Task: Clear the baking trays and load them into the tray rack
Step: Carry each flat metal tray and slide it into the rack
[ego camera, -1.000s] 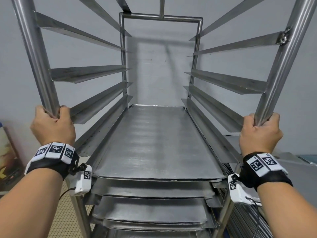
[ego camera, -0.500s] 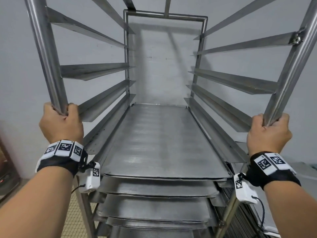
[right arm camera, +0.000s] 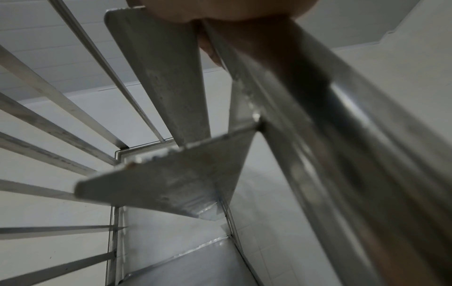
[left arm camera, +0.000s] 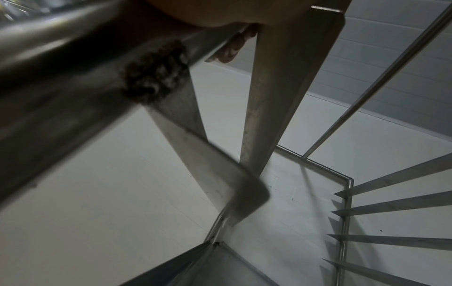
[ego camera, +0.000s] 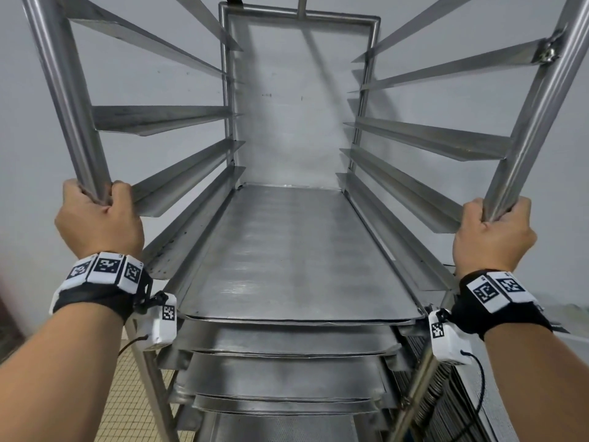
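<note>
The left hand [ego camera: 98,228] is wrapped tight round the near left post of the tray rack [ego camera: 63,100], the right hand [ego camera: 494,237] likewise round its near right post, probably to wheel or steady it. The baking trays [ego camera: 296,260] sit stacked on the rack's lower runners, between both posts. Since a second ago, the rack appears nearer and both fists sit higher in view.

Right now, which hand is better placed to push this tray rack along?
Neither alone, probably. The left hand grips the rack's front left post and the right hand grips the front right post, at much the same height. Both together look best placed to move the loaded tray rack.
</note>
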The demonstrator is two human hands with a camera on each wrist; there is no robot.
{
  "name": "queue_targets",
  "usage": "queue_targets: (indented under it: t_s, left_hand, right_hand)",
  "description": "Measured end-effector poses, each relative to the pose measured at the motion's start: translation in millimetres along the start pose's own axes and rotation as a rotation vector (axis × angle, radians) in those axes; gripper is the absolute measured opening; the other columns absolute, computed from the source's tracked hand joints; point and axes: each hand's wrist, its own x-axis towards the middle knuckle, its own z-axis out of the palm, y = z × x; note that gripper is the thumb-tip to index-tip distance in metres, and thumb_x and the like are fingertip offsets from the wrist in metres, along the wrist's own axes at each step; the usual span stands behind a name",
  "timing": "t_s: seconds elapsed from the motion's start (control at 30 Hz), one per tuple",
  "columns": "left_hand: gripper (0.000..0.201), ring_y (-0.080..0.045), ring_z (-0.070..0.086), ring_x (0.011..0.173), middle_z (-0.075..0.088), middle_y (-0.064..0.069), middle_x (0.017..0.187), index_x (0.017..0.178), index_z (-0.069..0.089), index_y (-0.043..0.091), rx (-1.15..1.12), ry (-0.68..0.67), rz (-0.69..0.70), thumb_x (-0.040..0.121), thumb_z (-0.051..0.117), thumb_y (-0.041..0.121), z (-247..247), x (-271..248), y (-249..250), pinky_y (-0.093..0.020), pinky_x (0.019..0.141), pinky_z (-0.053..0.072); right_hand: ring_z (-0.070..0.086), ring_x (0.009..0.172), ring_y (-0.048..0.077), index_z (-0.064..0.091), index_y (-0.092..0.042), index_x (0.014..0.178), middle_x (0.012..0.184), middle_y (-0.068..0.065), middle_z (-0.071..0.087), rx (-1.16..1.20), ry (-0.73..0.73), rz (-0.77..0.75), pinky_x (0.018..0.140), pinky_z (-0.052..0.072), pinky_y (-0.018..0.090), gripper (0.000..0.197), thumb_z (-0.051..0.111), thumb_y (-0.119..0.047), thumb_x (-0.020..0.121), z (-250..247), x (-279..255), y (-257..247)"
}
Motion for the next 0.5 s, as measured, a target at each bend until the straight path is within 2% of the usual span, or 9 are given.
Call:
queue_targets:
  t_s: [0.07,0.1,0.2,0.3,0.5]
  left_hand:
    - [0.026,-0.027,0.044,0.067,0.043,0.004,0.064,0.068,0.032,0.026,0.015,0.0,0.003,0.086,0.047,0.036,8,2,-1,-0.031,0.058,0.033]
    - [0.024,-0.027,0.044,0.068,0.045,-0.001,0.066,0.069,0.034,0.025,0.013,0.006,0.009,0.087,0.047,0.036,12,2,-2,-0.03,0.059,0.032]
    - [0.02,-0.029,0.046,0.068,0.051,-0.009,0.077,0.083,0.046,0.016,-0.01,0.037,0.017,0.086,0.047,0.036,20,1,-4,-0.035,0.061,0.037]
    - [0.02,-0.028,0.046,0.069,0.053,-0.009,0.079,0.089,0.049,0.015,0.001,0.036,0.022,0.086,0.047,0.035,19,1,-5,-0.032,0.063,0.035]
    - [0.021,-0.03,0.049,0.07,0.054,-0.009,0.079,0.089,0.05,0.015,0.01,0.03,0.005,0.086,0.048,0.036,17,1,-1,-0.036,0.064,0.04]
  right_hand:
    - [0.051,0.061,0.028,0.054,-0.001,0.098,0.074,0.008,0.055,-0.005,-0.007,-0.006,0.059,0.042,0.031,0.027,0.053,-0.027,0.09,8,3,4]
    - [0.051,0.06,0.028,0.053,0.0,0.098,0.074,0.008,0.055,-0.003,-0.004,-0.004,0.058,0.042,0.031,0.027,0.053,-0.026,0.091,11,4,5]
    - [0.048,0.061,0.027,0.054,0.002,0.099,0.075,0.008,0.055,-0.009,0.013,-0.023,0.058,0.034,0.025,0.026,0.054,-0.023,0.092,17,9,10]
    - [0.046,0.063,0.024,0.055,0.005,0.101,0.078,0.009,0.055,-0.017,0.011,-0.028,0.058,0.029,0.017,0.027,0.054,-0.02,0.093,16,9,10]
    - [0.048,0.063,0.025,0.055,0.006,0.101,0.076,0.01,0.055,-0.014,0.008,-0.019,0.057,0.03,0.019,0.028,0.055,-0.021,0.093,15,9,8]
